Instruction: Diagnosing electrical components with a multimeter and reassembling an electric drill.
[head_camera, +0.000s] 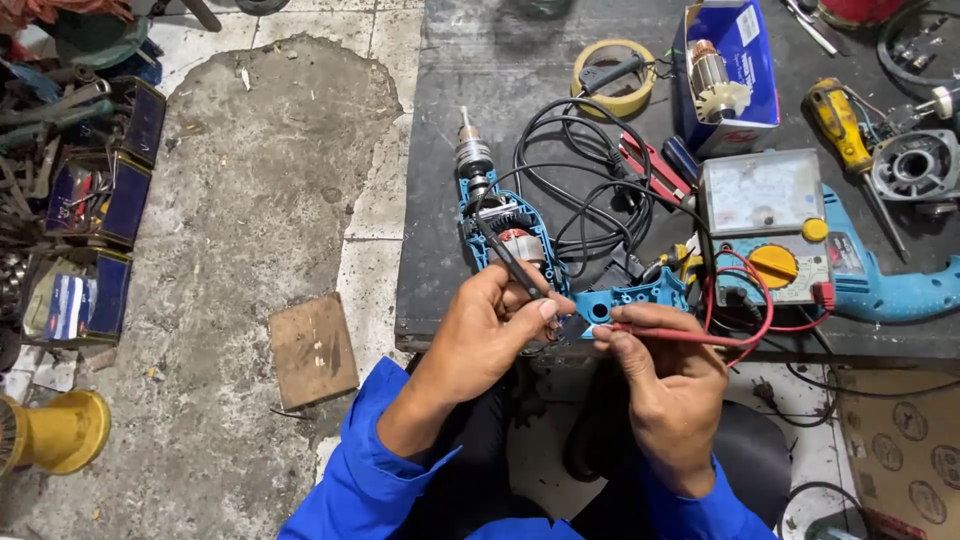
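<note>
Head view. Left hand (490, 335) pinches black test probe (512, 262), its tip in the opened blue drill (505, 228) just beyond the fingers. Right hand (665, 375) pinches red test probe (665, 333) beside the left thumb. Probes judged light, stiff; hold by insulated shafts. Contact points hidden by fingers. Analogue meter (765, 225) beyond right hand.

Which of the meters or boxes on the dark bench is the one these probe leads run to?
On the dark workbench, look right of the opened blue drill that the left hand and right hand are probing. The grey box-shaped analogue multimeter lies there, red lead looping from it. Unlike the blue cardboard box behind, it has a pale dial window and a round yellow knob.
</note>
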